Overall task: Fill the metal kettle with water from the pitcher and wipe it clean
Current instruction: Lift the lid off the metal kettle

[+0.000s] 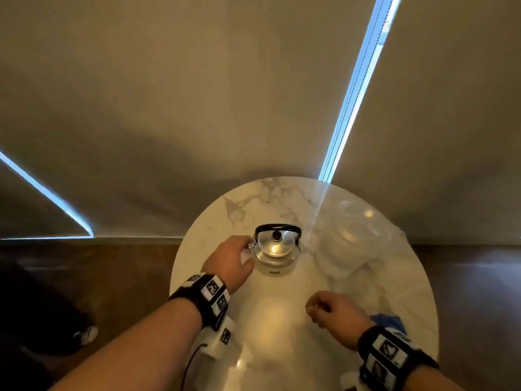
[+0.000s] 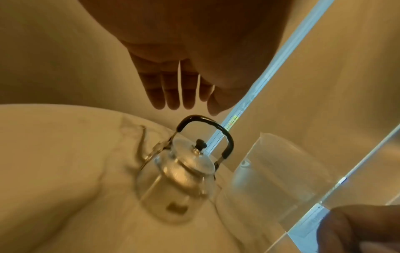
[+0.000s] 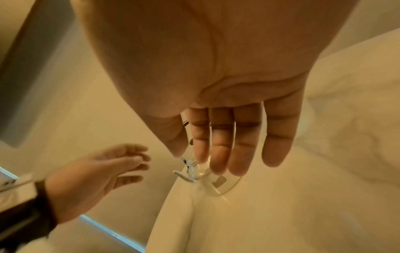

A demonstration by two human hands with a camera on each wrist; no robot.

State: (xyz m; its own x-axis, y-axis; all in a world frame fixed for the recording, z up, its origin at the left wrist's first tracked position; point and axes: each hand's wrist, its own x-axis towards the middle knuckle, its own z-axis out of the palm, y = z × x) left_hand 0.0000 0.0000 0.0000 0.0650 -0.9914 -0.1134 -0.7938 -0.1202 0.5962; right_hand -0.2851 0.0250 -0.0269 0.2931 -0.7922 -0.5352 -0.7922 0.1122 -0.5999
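The kettle [image 1: 277, 249] has a clear body, a metal lid and a black handle, and it stands upright with the lid on near the middle of the round marble table [image 1: 267, 198]. My left hand [image 1: 234, 258] is just left of it by the spout, fingers straight and holding nothing. In the left wrist view the fingers [image 2: 173, 95] hover above the kettle [image 2: 184, 171]. A clear pitcher [image 1: 352, 238] stands to the kettle's right. My right hand [image 1: 329, 309] hangs relaxed and empty over the table's front. The right wrist view looks past that hand [image 3: 227, 145] to the kettle's spout [image 3: 184, 177].
A blue cloth [image 1: 390, 323] lies on the table beside my right wrist. Pale curtains hang behind the table, with bright slits of daylight. Dark floor lies on both sides, with a shoe [image 1: 87, 334] at lower left.
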